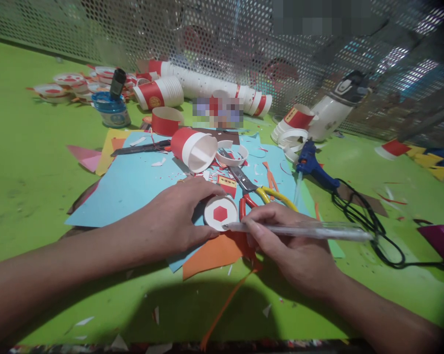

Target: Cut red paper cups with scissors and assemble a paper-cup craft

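Observation:
My left hand (192,209) grips the edge of a small white paper disc (209,212), which looks like a cup's round base, between thumb and fingers. A red paper hexagon (220,214) lies at the disc's middle. In my right hand (284,246) is a clear-barrelled pen (318,230), its tip at the disc's lower edge. Just behind the hands lie scissors (246,180) with yellow and red handles, blades pointing away. A cut red and white paper cup (194,150) rests on its side on light blue paper (133,182). Orange paper (210,258) sticks out beneath the disc.
Stacked paper cups (207,83) lie along a perforated metal screen (133,29). To the right are a blue glue gun (314,164) with a looping black cord (358,211) and a white bottle (327,113). A blue-lidded jar (111,110) stands back left. Paper scraps litter the green table (41,196).

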Available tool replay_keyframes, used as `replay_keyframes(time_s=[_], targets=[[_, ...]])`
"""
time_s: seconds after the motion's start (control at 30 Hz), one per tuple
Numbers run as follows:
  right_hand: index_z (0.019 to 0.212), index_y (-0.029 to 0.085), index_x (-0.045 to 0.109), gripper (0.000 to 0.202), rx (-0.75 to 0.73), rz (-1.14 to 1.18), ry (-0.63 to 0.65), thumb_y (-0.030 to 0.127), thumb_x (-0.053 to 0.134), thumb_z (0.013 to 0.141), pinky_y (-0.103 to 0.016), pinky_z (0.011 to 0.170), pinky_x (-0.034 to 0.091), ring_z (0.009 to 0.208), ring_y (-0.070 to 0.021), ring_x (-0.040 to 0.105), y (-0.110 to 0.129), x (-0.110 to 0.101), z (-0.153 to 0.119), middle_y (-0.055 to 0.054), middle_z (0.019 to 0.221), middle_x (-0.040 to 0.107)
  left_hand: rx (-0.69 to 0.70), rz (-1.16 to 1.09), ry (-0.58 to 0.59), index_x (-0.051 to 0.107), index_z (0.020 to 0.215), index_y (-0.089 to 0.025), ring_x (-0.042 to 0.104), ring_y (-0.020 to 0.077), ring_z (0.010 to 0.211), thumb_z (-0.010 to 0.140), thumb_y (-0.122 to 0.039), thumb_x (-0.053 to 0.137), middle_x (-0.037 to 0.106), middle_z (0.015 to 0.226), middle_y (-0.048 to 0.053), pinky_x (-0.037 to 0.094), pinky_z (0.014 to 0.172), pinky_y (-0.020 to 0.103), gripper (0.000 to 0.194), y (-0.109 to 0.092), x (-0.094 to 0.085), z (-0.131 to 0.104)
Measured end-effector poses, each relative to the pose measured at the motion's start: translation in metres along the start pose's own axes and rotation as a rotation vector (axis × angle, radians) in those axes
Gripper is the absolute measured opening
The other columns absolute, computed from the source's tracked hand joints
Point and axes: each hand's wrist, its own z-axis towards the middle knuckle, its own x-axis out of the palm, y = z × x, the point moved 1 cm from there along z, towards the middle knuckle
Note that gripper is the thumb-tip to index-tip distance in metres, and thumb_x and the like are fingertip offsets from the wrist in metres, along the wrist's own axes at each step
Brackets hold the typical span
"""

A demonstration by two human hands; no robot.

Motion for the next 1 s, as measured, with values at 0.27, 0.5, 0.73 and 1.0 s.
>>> replay_keyframes(time_s=[0.27,0.5,0.73,1.0], targets=[[0.081,0.022,0.066,0.014,-0.010,-0.081,-0.022,0.029,0.057,0.089,-0.020,0.045,0.042,0.047,-0.0090,0.052,0.0012,-0.0009,-0.0003,0.004,0.057,0.062,0.004,-0.020,0.001,0.063,0.112,-0.022,0.061,0.0275,0.098,0.070,-0.034,0.070,0.067,0.108,0.008,0.049,0.083,0.040,0.044,-0.0012,-0.0010,0.0005],[0.081,0.021,0.066,0.014,-0.017,-0.073,-0.014,0.029,0.057,0.089,-0.020,0.044,0.042,0.046,-0.0094,0.052,0.0024,0.0003,-0.0002,0.004,0.056,0.062,0.003,0.001,-0.002,0.063,0.110,-0.024,0.060,0.0263,0.096,0.071,-0.036,0.069,0.068,0.106,0.006,0.049,0.081,0.040,0.041,-0.0009,-0.0008,-0.0004],[0.076,0.020,0.064,0.014,-0.015,-0.029,0.018,0.023,0.057,0.087,-0.019,0.042,0.042,0.044,-0.0090,0.054,0.0042,0.0001,0.0013,0.004,0.053,0.063,0.027,-0.001,-0.012,0.063,0.111,-0.025,0.060,0.0262,0.095,0.072,-0.036,0.069,0.067,0.106,0.007,0.050,0.081,0.039,0.041,0.0003,-0.0005,-0.0015],[0.078,0.022,0.067,0.016,-0.046,-0.069,-0.011,0.026,0.056,0.089,-0.020,0.046,0.041,0.048,-0.0086,0.052,0.0016,-0.0020,0.0010,0.005,0.057,0.063,0.034,0.003,-0.010,0.062,0.112,-0.025,0.060,0.0269,0.098,0.072,-0.036,0.069,0.067,0.108,0.007,0.049,0.083,0.040,0.041,-0.0004,-0.0011,-0.0012]])
